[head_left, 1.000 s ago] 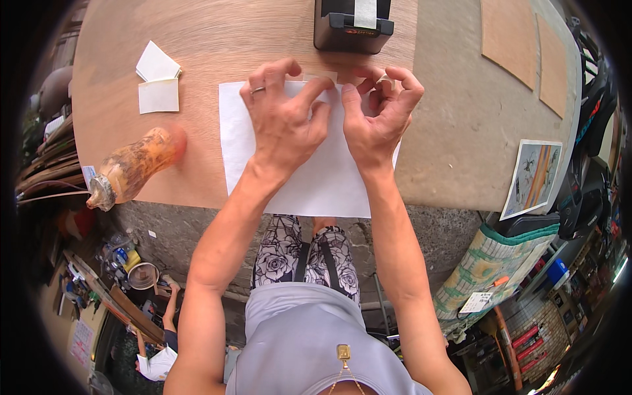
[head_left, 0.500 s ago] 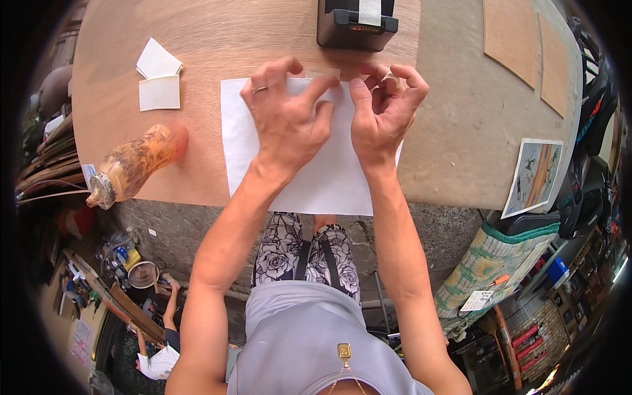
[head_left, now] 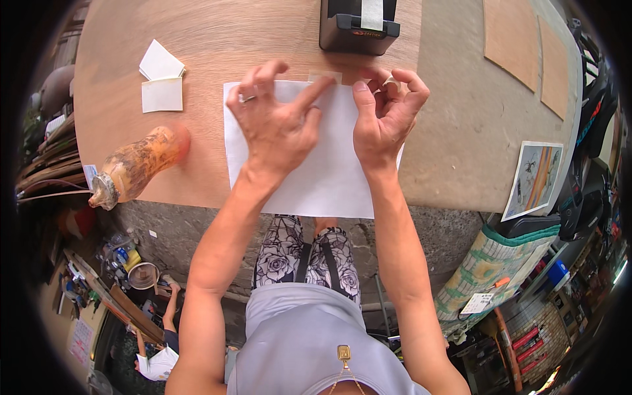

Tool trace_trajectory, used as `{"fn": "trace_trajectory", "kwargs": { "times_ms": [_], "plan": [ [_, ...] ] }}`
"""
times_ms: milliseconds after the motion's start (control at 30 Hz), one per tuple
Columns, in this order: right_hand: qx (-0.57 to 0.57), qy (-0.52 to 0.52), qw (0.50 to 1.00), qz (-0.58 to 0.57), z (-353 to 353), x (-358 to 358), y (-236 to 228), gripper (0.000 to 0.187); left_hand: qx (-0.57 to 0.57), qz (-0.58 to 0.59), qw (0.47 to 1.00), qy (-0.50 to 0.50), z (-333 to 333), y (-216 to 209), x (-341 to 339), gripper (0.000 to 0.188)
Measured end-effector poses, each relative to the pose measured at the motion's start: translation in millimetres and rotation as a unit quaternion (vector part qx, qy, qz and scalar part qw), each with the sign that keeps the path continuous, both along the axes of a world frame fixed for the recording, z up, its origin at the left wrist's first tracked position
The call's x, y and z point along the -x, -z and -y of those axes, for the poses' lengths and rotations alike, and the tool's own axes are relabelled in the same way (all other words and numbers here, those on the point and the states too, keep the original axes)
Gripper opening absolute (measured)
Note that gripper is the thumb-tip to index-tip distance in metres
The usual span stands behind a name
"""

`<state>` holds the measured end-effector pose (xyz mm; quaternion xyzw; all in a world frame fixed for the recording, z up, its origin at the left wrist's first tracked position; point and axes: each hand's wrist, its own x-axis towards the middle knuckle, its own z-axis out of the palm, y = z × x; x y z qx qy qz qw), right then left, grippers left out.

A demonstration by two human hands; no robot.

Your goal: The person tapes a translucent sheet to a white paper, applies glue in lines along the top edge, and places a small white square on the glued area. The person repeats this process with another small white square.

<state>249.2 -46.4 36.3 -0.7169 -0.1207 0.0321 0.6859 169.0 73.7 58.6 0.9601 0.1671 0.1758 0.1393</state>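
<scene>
A white sheet of paper [head_left: 329,178] lies on the wooden board at the near edge of the table, under both hands. Across its far edge runs a short strip of pale, see-through tape [head_left: 316,75], half on the paper and half on the board. The index fingertip of my left hand [head_left: 278,128] rests on this strip, the other fingers spread. My right hand [head_left: 385,122] is at the sheet's far right corner with its fingers curled. A small whitish piece of tape [head_left: 392,81] shows among those fingers; how they grip it is partly hidden.
A black tape dispenser [head_left: 359,36] stands beyond the paper. At left are white paper pieces [head_left: 162,94] and an orange-brown stained bottle [head_left: 141,161] on its side. A picture card [head_left: 534,178] and thin wooden panels [head_left: 510,43] lie at right. Another person [head_left: 160,362] is at lower left.
My left hand has shifted slightly left and opened wider, its index finger stretched along the tape strip. The right hand has barely moved.
</scene>
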Motion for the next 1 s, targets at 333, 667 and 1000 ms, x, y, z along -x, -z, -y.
{"fn": "trace_trajectory", "kwargs": {
  "times_ms": [333,667,1000],
  "plan": [
    [-0.001,-0.001,1.000,0.002,-1,0,0,0.039,0.003,-0.009,0.999,0.036,8,1,-4,0.043],
    [-0.004,-0.010,1.000,-0.002,-1,-1,-1,0.039,-0.008,0.030,0.999,0.012,-22,-4,6,0.030],
    [-0.014,-0.002,1.000,-0.002,-2,0,0,0.041,0.005,0.010,1.000,-0.014,-7,-5,-2,0.023]
  ]
}}
